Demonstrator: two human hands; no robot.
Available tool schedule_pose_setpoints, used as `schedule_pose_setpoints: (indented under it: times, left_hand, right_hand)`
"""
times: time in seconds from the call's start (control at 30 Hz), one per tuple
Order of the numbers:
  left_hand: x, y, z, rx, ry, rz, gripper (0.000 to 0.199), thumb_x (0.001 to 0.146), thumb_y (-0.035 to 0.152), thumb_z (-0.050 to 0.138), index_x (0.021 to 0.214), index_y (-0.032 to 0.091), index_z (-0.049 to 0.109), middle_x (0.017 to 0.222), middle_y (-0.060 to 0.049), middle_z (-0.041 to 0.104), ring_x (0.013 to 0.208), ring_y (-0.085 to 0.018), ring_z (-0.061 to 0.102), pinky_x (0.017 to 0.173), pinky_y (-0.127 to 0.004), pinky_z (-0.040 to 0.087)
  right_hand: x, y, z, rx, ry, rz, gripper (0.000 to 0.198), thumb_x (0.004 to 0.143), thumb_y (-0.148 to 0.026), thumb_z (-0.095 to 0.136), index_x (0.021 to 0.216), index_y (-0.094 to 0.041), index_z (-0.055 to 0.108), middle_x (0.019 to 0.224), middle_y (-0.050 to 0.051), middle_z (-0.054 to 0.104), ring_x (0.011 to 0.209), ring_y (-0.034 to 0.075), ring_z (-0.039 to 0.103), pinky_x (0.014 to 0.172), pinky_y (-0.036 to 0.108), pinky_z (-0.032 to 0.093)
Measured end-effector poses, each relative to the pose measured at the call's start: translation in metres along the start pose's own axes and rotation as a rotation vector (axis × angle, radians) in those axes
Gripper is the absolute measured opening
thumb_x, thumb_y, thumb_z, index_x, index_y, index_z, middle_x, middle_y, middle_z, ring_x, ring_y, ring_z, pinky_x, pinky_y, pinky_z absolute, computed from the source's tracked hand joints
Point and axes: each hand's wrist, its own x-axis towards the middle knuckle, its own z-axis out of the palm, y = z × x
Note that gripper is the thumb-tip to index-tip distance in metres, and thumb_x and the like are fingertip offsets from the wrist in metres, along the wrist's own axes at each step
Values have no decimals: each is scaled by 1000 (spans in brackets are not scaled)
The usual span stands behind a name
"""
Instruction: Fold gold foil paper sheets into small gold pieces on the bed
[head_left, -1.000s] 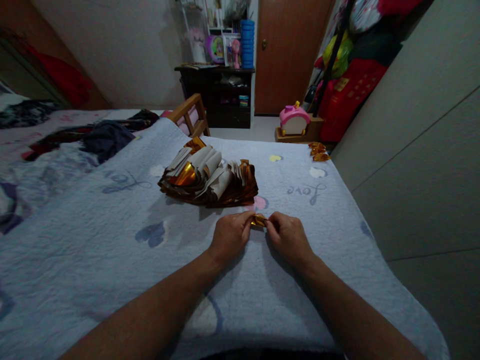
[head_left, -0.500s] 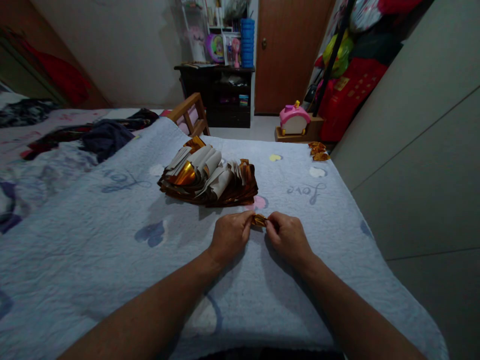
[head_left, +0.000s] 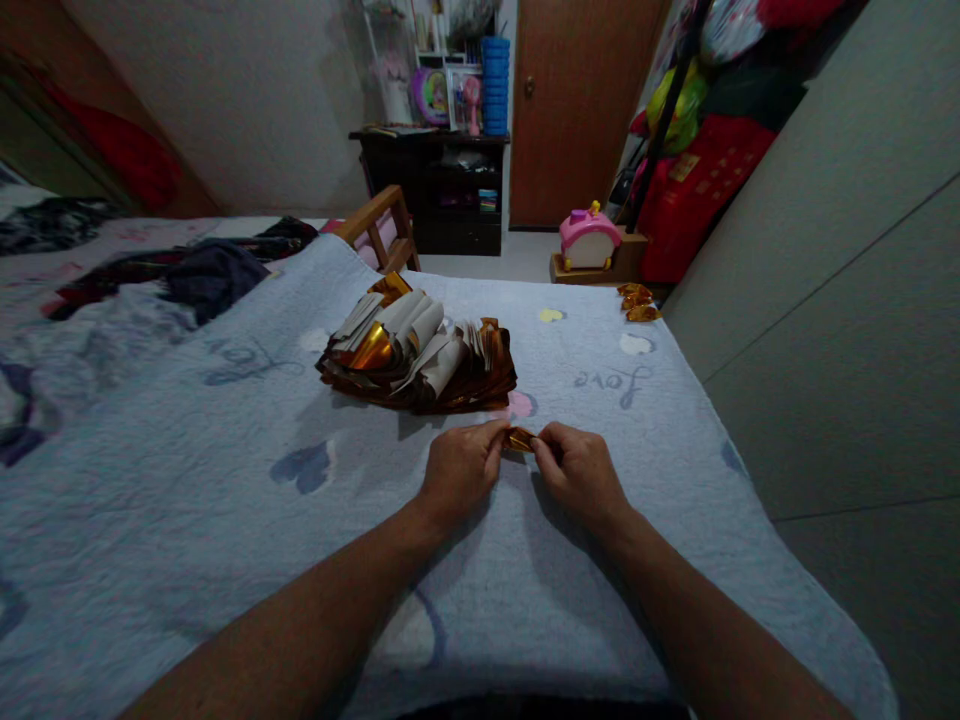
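A pale blue quilt [head_left: 660,560], printed with hearts and the word "Love", is spread in front of me, and its far edge points toward a brown door [head_left: 585,110]. Left of the door stands a dark cabinet [head_left: 459,240] with a ribbed blue cylinder [head_left: 495,87] on top; a wooden frame [head_left: 379,215] pokes up at the quilt's far left corner. Rumpled clothes [head_left: 214,280] lie off to the left, a pale panel [head_left: 847,300] closes in the right side, and beyond the far right corner sit a pink toy [head_left: 590,243] and something big and red [head_left: 690,200].

On the quilt, a thick heap of gold and white sheets [head_left: 420,365] lies just beyond the left hand [head_left: 461,465], with some sheets curled over. Several small gold folded pieces [head_left: 637,303] are bunched by the far right corner, well apart from the heap.

Between the two hands is one small gold piece [head_left: 519,440], pinched at its left end by the left fingers and at its right end by those of the right hand [head_left: 581,470]. The fingertips cover both ends, so its full shape is hard to make out from here.
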Motion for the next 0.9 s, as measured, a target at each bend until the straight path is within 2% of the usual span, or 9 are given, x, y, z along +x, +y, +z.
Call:
schedule_pose_setpoints:
  times: [0.37, 0.47, 0.53, 0.7, 0.9]
  left_hand:
    - [1, 1, 1, -77, -10, -11, 22, 93, 15, 59, 108, 18, 75, 99, -7, 80, 85, -24, 77, 76, -32, 58]
    - [2, 2, 0, -105, -9, -13, 21, 93, 14, 59, 105, 18, 76, 97, -7, 80, 85, -23, 76, 76, -31, 56]
    - [2, 3, -1, -124, -9, -12, 20, 94, 15, 58, 104, 18, 76, 97, -7, 80, 84, -22, 76, 76, -30, 55]
    - [3, 4, -3, -192, -7, 5, 25, 99, 22, 51, 98, 18, 76, 93, -6, 79, 82, -21, 74, 73, -29, 54]
    - [3, 2, -1, -258, -17, -19, 26, 96, 17, 53, 110, 17, 74, 105, -7, 79, 92, -22, 75, 81, -30, 54]
  right_hand:
    - [-1, 3, 0, 14, 37, -58, 22, 88, -20, 51, 67, -20, 56, 61, 2, 60, 56, 15, 55, 59, 27, 35]
    - [0, 3, 0, 77, 43, -19, 10, 87, -21, 53, 84, -19, 62, 64, 1, 64, 57, 15, 58, 60, 26, 38]
    - [0, 3, 1, 131, 28, -1, 11, 87, -21, 54, 93, -19, 63, 67, 1, 66, 57, 16, 60, 61, 26, 40]
    - [0, 3, 0, 203, 2, 19, 14, 90, -22, 52, 84, -19, 64, 73, 4, 69, 64, 17, 64, 64, 26, 42]
    - [2, 1, -4, 309, -10, 99, 16, 90, -25, 52, 82, -19, 65, 70, 2, 68, 64, 16, 63, 64, 26, 43]
